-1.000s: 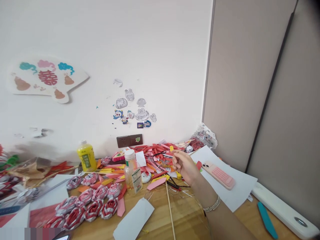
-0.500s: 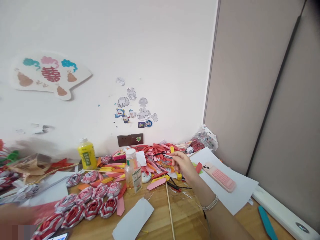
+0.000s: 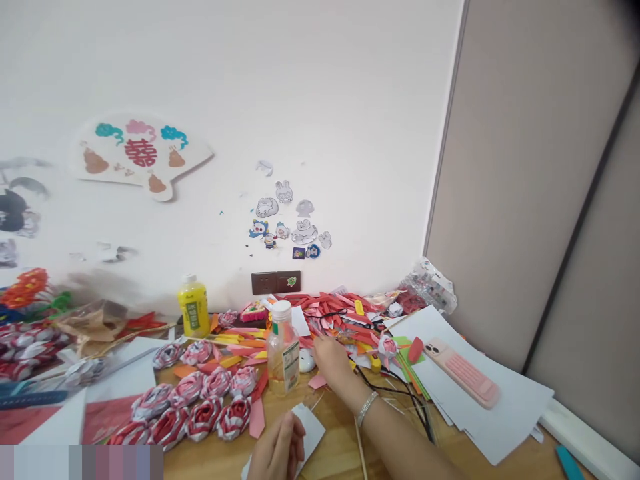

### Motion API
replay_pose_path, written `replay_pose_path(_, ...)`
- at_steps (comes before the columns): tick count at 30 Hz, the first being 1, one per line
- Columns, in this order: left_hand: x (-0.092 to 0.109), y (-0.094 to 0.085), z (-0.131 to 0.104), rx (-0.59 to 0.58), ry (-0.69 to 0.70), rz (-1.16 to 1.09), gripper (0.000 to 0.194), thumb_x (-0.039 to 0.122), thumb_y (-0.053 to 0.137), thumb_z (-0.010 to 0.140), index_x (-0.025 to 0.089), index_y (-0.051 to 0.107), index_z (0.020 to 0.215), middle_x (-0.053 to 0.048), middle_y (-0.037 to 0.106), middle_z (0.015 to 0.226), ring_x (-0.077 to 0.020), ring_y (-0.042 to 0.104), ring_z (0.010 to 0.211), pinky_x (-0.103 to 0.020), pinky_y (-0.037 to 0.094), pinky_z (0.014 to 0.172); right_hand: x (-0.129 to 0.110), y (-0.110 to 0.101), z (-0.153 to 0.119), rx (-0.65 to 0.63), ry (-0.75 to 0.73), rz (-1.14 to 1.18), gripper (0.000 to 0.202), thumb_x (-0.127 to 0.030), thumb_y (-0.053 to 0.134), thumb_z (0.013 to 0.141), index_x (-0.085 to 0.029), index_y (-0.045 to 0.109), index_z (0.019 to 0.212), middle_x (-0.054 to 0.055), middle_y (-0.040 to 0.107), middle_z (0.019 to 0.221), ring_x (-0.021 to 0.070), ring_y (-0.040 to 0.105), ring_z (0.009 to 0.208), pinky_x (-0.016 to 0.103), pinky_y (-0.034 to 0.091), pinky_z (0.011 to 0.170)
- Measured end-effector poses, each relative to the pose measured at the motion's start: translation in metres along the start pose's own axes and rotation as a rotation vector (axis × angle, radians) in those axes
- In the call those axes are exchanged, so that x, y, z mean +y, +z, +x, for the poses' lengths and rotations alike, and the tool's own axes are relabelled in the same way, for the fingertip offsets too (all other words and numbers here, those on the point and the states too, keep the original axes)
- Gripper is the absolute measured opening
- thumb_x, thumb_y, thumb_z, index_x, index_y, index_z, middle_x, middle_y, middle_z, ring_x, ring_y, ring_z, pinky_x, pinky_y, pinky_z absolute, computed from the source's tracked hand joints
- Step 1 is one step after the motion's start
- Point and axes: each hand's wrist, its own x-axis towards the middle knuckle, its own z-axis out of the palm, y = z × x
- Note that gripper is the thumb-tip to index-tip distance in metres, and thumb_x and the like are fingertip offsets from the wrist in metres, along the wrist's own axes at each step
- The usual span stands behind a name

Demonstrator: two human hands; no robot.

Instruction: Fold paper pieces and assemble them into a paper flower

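Observation:
My right hand [image 3: 331,359] reaches into the front of a pile of red, pink and orange paper strips [image 3: 333,310]. Its fingertips are hidden, close to a rounded white object [image 3: 307,361] and a clear bottle with a white cap [image 3: 283,350]. In front, my left hand [image 3: 280,445] has its fingers curled in and the thumb against them. What they hold, if anything, does not show. It overlaps a white paper piece [image 3: 313,427] on the table. Rolled red, pink and white paper roses [image 3: 203,415] lie in rows to its left.
A yellow bottle [image 3: 193,308] stands near the wall. At right, a phone in a pink case [image 3: 467,373] lies on white sheets [image 3: 510,427]. A paper rose [image 3: 387,347], black cables [image 3: 423,417] and a thin stick [image 3: 361,450] lie around my right forearm.
The view has turned slightly left. My right hand has moved left and down from the pile's right side, uncovering a paper rose. My left hand has come into the middle foreground.

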Motion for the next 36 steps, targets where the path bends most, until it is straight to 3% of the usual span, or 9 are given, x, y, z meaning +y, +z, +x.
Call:
replay_pose_path(4, -0.001, 0.0, 0.016, 0.013, -0.189, -0.337, 0.058, 0.068, 0.056, 0.055, 0.014, 0.057, 0.074, -0.002, 0.06, 0.052, -0.013, 0.051, 0.036, -0.024, 0.036, 0.036, 0.001, -0.012, -0.043, 0.085, -0.069, -0.116, 0.016, -0.007, 0.043, 0.078, -0.012, 0.058, 0.079, 0.012, 0.06, 0.081, 0.0229, 0.054, 0.076, 0.031, 0.036, 0.061)
replay_pose_path(7, -0.001, 0.004, 0.018, -0.015, -0.364, -0.466, 0.056, 0.061, 0.064, 0.052, 0.013, 0.059, 0.079, -0.007, 0.065, 0.062, -0.0171, 0.061, 0.049, -0.026, 0.043, 0.045, -0.006, -0.015, -0.083, 0.323, -0.428, -0.25, 0.022, -0.009, 0.039, 0.08, -0.016, 0.053, 0.064, 0.006, 0.053, 0.06, 0.0191, 0.049, 0.059, 0.029, 0.03, 0.051)
replay_pose_path(10, 0.004, 0.008, 0.012, -0.026, -0.374, -0.474, 0.042, 0.053, 0.068, 0.052, 0.015, 0.057, 0.067, 0.002, 0.057, 0.051, -0.0117, 0.055, 0.045, -0.022, 0.039, 0.043, -0.019, -0.012, -0.11, 0.442, -0.629, -0.261, 0.021, -0.011, 0.037, 0.081, -0.015, 0.053, 0.067, 0.005, 0.051, 0.057, 0.0162, 0.045, 0.053, 0.028, 0.025, 0.048)
replay_pose_path(13, 0.013, 0.007, 0.005, 0.048, -0.306, -0.307, 0.035, 0.048, 0.07, 0.05, 0.017, 0.054, 0.056, 0.007, 0.048, 0.044, -0.0091, 0.047, 0.04, -0.019, 0.035, 0.039, -0.03, -0.013, -0.119, 0.405, -0.708, -0.195, 0.019, -0.016, 0.037, 0.083, -0.015, 0.054, 0.073, 0.005, 0.052, 0.059, 0.016, 0.045, 0.054, 0.028, 0.027, 0.049)
replay_pose_path(16, 0.018, 0.002, 0.004, 0.079, -0.15, -0.066, 0.026, 0.044, 0.061, 0.06, 0.018, 0.058, 0.058, 0.005, 0.053, 0.047, -0.013, 0.051, 0.045, -0.022, 0.041, 0.043, -0.031, -0.02, -0.115, 0.302, -0.556, 0.064, 0.016, -0.024, 0.041, 0.083, -0.016, 0.054, 0.077, 0.006, 0.055, 0.068, 0.0174, 0.049, 0.063, 0.028, 0.032, 0.054)
replay_pose_path(21, 0.01, -0.002, 0.002, 0.046, 0.131, 0.355, 0.024, 0.033, 0.045, 0.074, 0.02, 0.064, 0.08, -0.002, 0.066, 0.059, -0.0177, 0.059, 0.053, -0.026, 0.047, 0.049, -0.021, -0.025, -0.096, 0.033, 0.07, 0.814, 0.023, -0.023, 0.048, 0.077, -0.017, 0.049, 0.099, -0.001, 0.053, 0.066, 0.0125, 0.049, 0.058, 0.023, 0.036, 0.053)
replay_pose_path(25, -0.001, -0.002, -0.002, -0.001, 0.343, 0.569, 0.028, 0.025, 0.039, 0.078, 0.025, 0.065, 0.089, -0.005, 0.071, 0.079, -0.02, 0.064, 0.074, -0.029, 0.05, 0.065, -0.014, -0.019, -0.089, -0.251, 0.196, 1.25, 0.005, -0.018, 0.045, 0.07, -0.017, 0.048, 0.075, -0.008, 0.044, 0.048, 0.0066, 0.037, 0.04, 0.018, 0.028, 0.041)
replay_pose_path(30, -0.009, -0.002, -0.006, -0.07, 0.468, 0.653, 0.026, 0.027, 0.044, 0.076, 0.028, 0.066, 0.09, -0.005, 0.07, 0.086, -0.0238, 0.06, 0.093, -0.034, 0.046, 0.08, -0.01, -0.016, -0.091, -0.237, 0.35, 1.366, 0.01, -0.012, 0.04, 0.064, -0.017, 0.047, 0.068, -0.008, 0.045, 0.039, 0.0058, 0.033, 0.033, 0.017, 0.023, 0.036)
replay_pose_path(36, -0.012, -0.004, -0.008, -0.119, 0.519, 0.725, 0.034, 0.03, 0.034, 0.082, 0.029, 0.062, 0.101, -0.005, 0.067, 0.088, -0.0236, 0.058, 0.093, -0.033, 0.046, 0.078, -0.01, -0.016, -0.093, -0.259, 0.431, 1.546, 0.011, -0.015, 0.041, 0.062, -0.016, 0.051, 0.069, -0.007, 0.046, 0.04, 0.0047, 0.032, 0.033, 0.017, 0.025, 0.038)
